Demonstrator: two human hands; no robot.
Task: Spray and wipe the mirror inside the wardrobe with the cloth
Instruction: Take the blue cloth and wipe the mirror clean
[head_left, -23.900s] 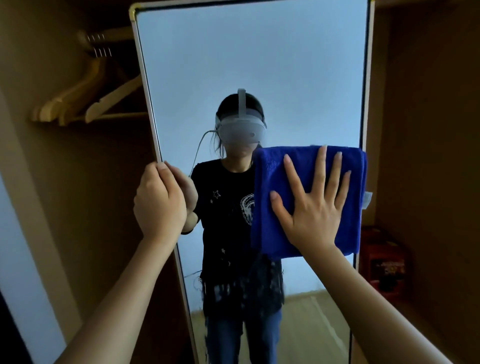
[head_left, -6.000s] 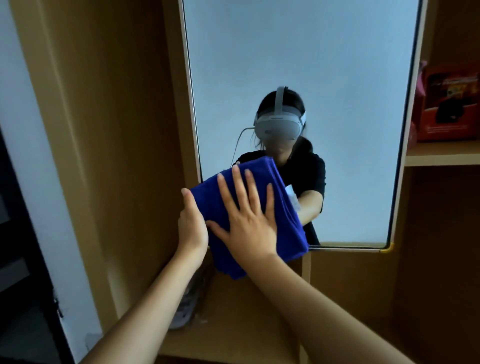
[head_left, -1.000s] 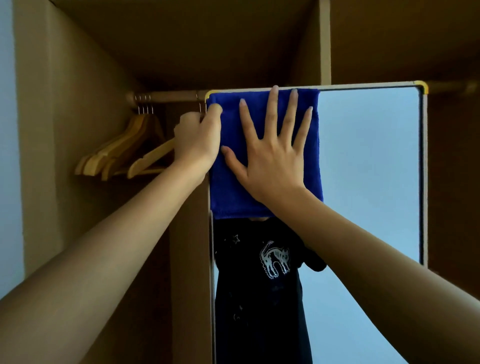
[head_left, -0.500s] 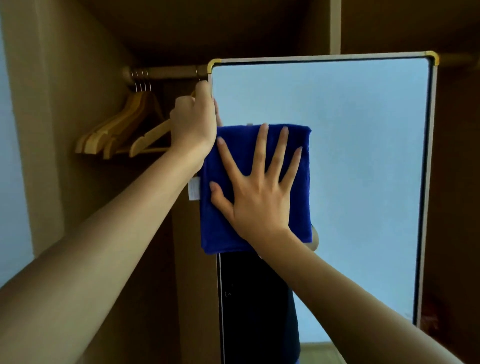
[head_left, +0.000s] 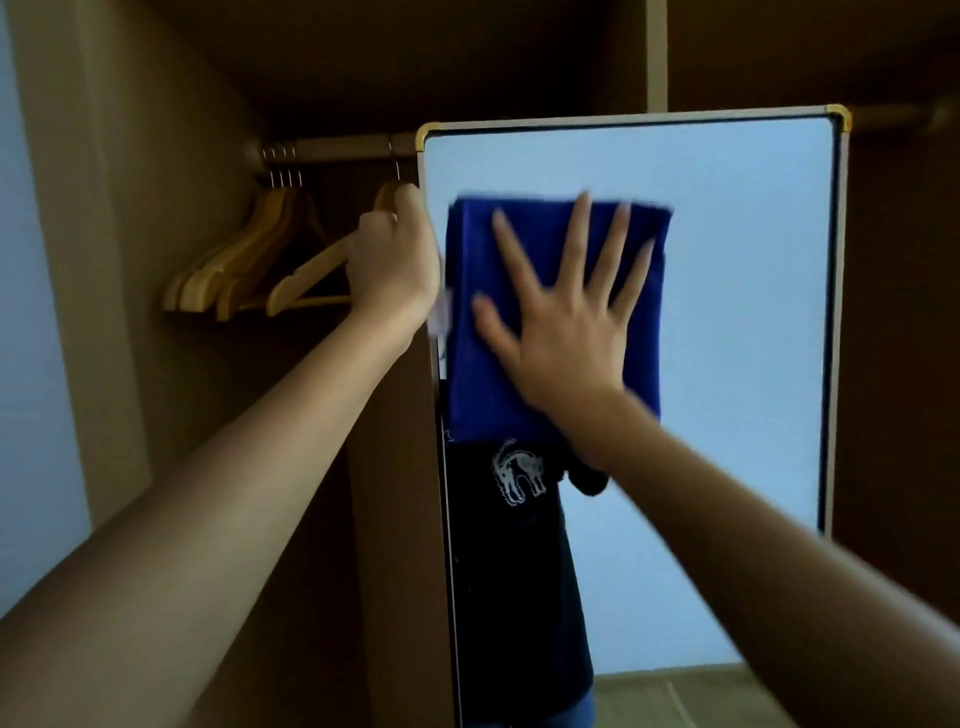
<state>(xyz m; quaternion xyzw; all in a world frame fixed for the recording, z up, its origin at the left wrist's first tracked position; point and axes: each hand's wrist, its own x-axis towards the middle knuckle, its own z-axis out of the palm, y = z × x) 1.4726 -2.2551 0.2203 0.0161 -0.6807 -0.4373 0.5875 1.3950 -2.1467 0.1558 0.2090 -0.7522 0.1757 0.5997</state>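
Observation:
A tall mirror (head_left: 737, 322) with a pale frame and gold corners stands inside the brown wardrobe. A folded blue cloth (head_left: 478, 364) lies flat against the upper left of the glass. My right hand (head_left: 561, 332) presses on it with fingers spread wide, blurred by motion. My left hand (head_left: 395, 265) is wrapped around the mirror's left frame edge near the top. No spray bottle is in view. Below the cloth the glass reflects a person's dark shirt.
Several wooden hangers (head_left: 249, 260) hang from a rail (head_left: 332, 150) left of the mirror, close behind my left hand. The wardrobe side wall (head_left: 130, 260) is at left, a vertical divider (head_left: 657, 52) above the mirror, and dark wardrobe space at right.
The cloth and my right hand slid down from the mirror's top edge over the last second, then shifted slightly right. My left hand stayed gripping the frame's left edge.

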